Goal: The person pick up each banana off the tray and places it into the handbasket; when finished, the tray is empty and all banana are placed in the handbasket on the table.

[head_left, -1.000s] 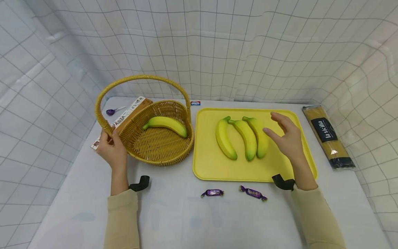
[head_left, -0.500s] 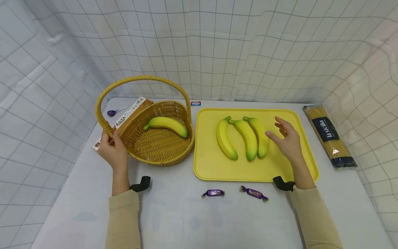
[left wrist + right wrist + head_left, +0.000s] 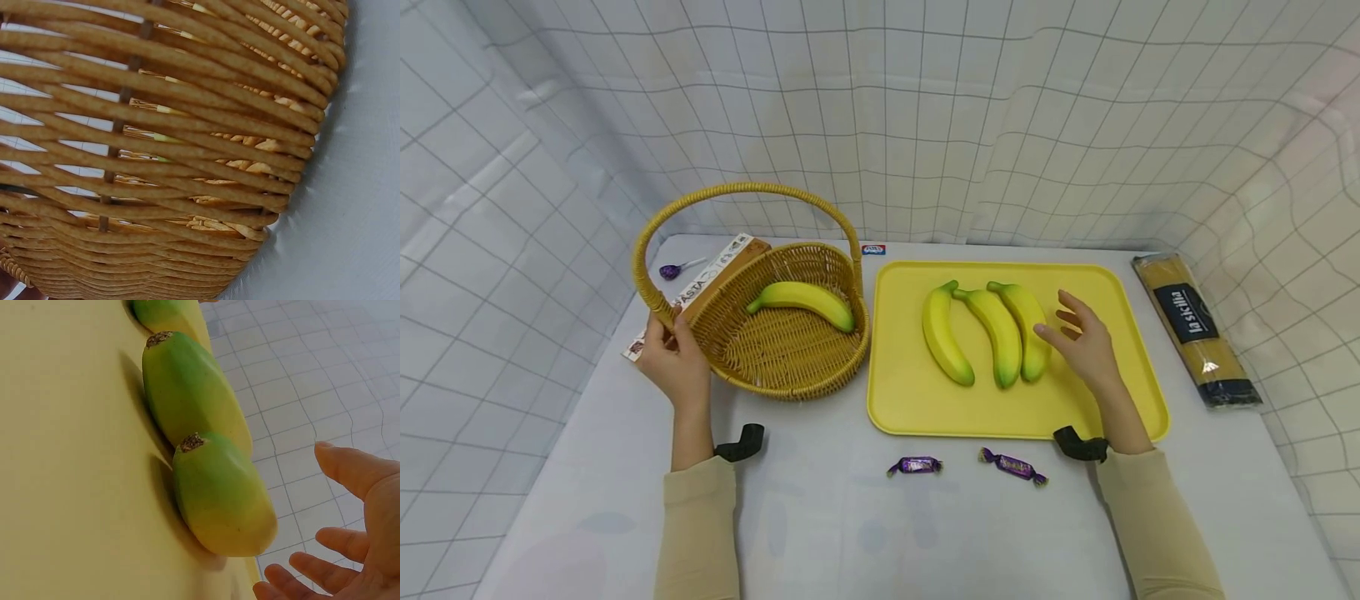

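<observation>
My left hand (image 3: 679,367) grips the wicker basket (image 3: 775,385) where its tall handle (image 3: 745,188) joins the left side. One banana (image 3: 805,302) lies inside the basket; the left wrist view shows the woven wall (image 3: 156,162) close up. On the yellow tray (image 3: 910,408) rest three bananas: a left one (image 3: 943,333), a middle one (image 3: 997,333) and a right one (image 3: 1027,329). Beside the right banana my right hand (image 3: 1086,346) hovers with thumb and fingers spread, holding nothing. In the right wrist view, a gap separates the hand (image 3: 369,537) from the nearest banana (image 3: 222,494).
A pasta box (image 3: 700,287) lies partly behind the basket, near a purple lollipop (image 3: 672,271). Two wrapped candies, one left (image 3: 916,465) and one right (image 3: 1013,467), lie before the tray. A spaghetti pack (image 3: 1195,329) is to its right. A small red-blue packet (image 3: 873,249) sits behind.
My right hand has shifted slightly left and lower, closer to the right banana. The left hand keeps its grip on the basket handle, and the bananas have not moved.
</observation>
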A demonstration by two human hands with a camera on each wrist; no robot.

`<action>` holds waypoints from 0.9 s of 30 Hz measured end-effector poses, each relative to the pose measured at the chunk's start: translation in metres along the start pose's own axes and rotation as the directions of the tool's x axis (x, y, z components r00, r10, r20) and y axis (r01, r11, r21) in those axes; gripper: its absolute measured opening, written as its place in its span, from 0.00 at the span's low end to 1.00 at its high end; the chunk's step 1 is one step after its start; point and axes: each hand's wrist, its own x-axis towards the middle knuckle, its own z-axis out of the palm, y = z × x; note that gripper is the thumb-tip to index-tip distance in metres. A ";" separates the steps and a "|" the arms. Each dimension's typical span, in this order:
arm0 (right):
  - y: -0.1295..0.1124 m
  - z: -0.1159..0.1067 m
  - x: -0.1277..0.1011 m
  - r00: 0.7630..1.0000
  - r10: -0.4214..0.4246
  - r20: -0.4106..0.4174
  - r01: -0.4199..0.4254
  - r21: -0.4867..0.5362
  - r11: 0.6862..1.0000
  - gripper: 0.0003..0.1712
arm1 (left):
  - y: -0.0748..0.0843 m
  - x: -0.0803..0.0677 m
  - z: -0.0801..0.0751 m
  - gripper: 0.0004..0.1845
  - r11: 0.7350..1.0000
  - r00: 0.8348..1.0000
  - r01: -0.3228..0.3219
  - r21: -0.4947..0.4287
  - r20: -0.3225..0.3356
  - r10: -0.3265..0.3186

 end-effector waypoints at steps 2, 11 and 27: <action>0.002 0.001 0.000 1.000 0.007 0.012 -0.007 -0.004 1.000 0.45 | 0.000 0.000 0.000 0.15 1.000 1.000 0.000 -0.007 -0.001 0.000; 0.014 0.006 0.003 0.997 0.048 0.062 -0.044 -0.058 0.997 0.46 | 0.000 0.000 0.000 0.14 1.000 1.000 -0.001 -0.008 -0.004 0.001; 0.019 0.014 0.004 0.993 0.068 0.095 -0.054 -0.143 0.988 0.46 | -0.003 0.000 -0.001 0.14 1.000 1.000 -0.011 -0.008 -0.006 0.011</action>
